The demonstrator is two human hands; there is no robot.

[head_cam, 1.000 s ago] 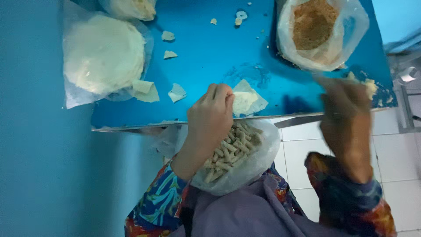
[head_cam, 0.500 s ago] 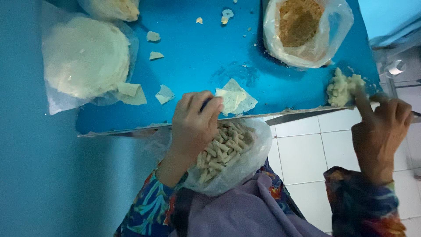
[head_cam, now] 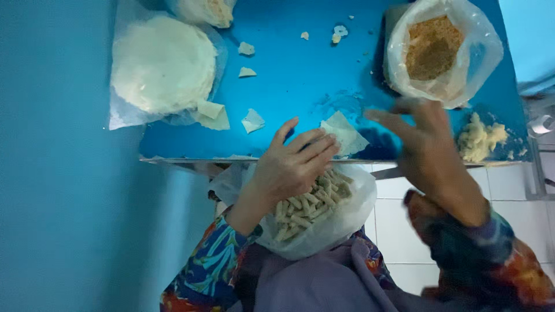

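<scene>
Rolls (head_cam: 309,205) are piled in a clear bag (head_cam: 341,222) on the lap, just under the table (head_cam: 300,86) edge. Most are laid with their long sides slanting up to the right. The left hand (head_cam: 292,164) is laid flat over the bag, fingers (head_cam: 318,144) stretched out toward a wrapper (head_cam: 345,134) at the table edge; nothing is gripped. The right hand (head_cam: 428,153) is held above the table near a crumb bag (head_cam: 442,49), fingers spread and loose. It is blurred. Some rolls are hidden under the left hand. The wrapper stack (head_cam: 163,63) is cut off at the top.
</scene>
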